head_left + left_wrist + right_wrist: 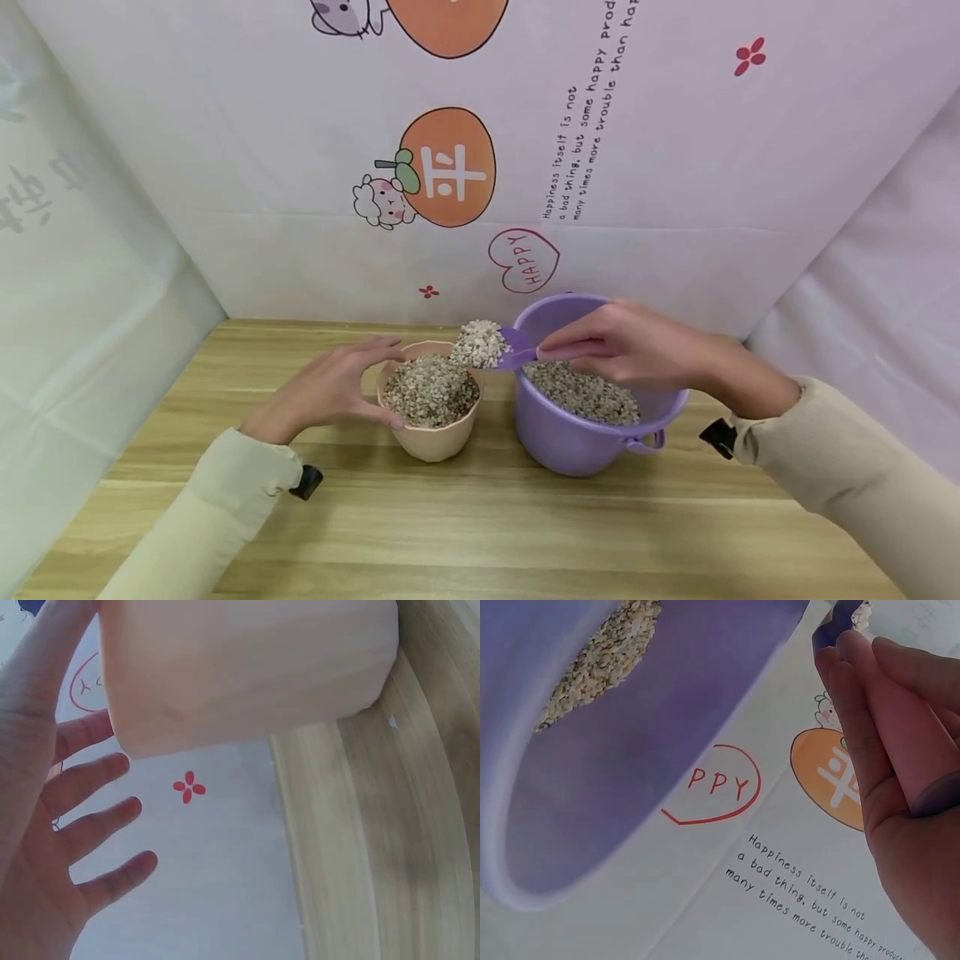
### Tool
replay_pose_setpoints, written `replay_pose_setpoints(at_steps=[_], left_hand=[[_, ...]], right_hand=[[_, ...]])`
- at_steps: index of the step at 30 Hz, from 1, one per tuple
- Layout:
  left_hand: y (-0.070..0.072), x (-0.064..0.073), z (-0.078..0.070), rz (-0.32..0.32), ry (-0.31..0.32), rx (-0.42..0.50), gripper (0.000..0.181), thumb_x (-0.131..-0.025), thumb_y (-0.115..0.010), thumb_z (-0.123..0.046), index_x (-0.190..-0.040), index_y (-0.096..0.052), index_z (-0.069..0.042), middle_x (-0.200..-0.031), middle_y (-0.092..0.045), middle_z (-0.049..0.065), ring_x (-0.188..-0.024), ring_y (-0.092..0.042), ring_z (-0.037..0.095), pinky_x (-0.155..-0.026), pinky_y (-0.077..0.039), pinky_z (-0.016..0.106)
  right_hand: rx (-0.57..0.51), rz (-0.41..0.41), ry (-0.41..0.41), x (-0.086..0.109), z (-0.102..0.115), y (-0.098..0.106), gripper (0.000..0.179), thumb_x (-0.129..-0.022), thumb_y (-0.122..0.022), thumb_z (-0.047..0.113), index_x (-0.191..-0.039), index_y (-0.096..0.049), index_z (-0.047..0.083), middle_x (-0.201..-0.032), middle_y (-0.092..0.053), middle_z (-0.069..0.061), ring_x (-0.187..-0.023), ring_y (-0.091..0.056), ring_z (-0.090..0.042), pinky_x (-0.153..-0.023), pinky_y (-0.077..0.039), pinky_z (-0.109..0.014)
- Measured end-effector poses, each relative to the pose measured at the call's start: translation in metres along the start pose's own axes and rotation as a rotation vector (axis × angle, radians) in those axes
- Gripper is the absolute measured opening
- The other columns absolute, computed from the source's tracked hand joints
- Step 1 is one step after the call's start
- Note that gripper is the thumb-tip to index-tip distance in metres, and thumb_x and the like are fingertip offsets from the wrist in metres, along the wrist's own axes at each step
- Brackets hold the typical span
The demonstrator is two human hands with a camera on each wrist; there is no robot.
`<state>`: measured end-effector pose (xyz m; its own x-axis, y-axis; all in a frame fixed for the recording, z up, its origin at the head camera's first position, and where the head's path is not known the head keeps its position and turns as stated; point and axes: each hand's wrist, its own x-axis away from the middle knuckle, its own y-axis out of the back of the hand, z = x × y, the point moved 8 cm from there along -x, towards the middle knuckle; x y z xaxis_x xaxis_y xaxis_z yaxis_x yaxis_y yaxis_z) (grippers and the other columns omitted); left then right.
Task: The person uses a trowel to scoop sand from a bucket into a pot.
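Note:
My right hand [630,343] grips the pink handle of a small purple shovel [517,350], whose blade bears a heap of pale gravel [481,343]. That blade overlaps the right rim of a peach-coloured pot [435,443] in the head view. Coarse gravel [431,390] fills the pot close to its rim. My left hand [333,387] holds the pot from the left, thumb at the near rim and index finger at the far rim. Its other fingers [112,885] spread out beside the pot wall [255,667] in the left wrist view.
A purple bucket [562,446] with more gravel inside stands right of the pot, under my right hand. Both containers rest on a wood-grain table [450,533]. White printed sheets [300,250] rise behind the table and along both sides.

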<state>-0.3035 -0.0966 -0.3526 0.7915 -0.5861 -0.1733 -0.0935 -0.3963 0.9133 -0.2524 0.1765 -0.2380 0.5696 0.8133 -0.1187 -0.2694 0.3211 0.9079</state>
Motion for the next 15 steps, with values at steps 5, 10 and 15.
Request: replay_pose_setpoints(at_steps=[5, 10, 15], left_hand=[[0.002, 0.002, 0.001, -0.038, -0.027, -0.001, 0.084, -0.062, -0.073, -0.079, -0.119, -0.068, -0.018, -0.151, -0.048, 0.006, -0.135, -0.047, 0.035, -0.103, -0.043, 0.058], [0.002, 0.002, 0.001, -0.067, -0.068, -0.01, 0.063, -0.063, -0.075, -0.075, -0.095, -0.066, -0.022, -0.146, -0.053, 0.008, -0.131, -0.051, 0.036, -0.098, -0.047, 0.057], [0.002, 0.002, 0.001, -0.079, -0.091, -0.024, 0.057, -0.064, -0.074, -0.075, -0.085, -0.061, -0.023, -0.142, -0.056, 0.009, -0.127, -0.055, 0.038, -0.089, -0.051, 0.052]], right_hand=[[0.038, -0.002, 0.05, -0.008, 0.004, -0.004, 0.03, -0.089, -0.067, -0.004, -0.118, -0.072, 0.003, -0.112, -0.074, 0.001, -0.098, -0.07, -0.007, -0.081, -0.056, -0.026], [0.08, 0.013, 0.037, -0.014, 0.007, -0.007, 0.029, -0.09, -0.067, -0.001, -0.117, -0.073, 0.006, -0.11, -0.074, 0.003, -0.092, -0.069, -0.004, -0.082, -0.056, -0.029], [0.078, 0.055, 0.001, -0.021, 0.01, -0.011, 0.029, -0.091, -0.066, 0.0, -0.119, -0.073, 0.006, -0.108, -0.075, 0.003, -0.073, -0.063, 0.003, -0.074, -0.055, -0.026]])
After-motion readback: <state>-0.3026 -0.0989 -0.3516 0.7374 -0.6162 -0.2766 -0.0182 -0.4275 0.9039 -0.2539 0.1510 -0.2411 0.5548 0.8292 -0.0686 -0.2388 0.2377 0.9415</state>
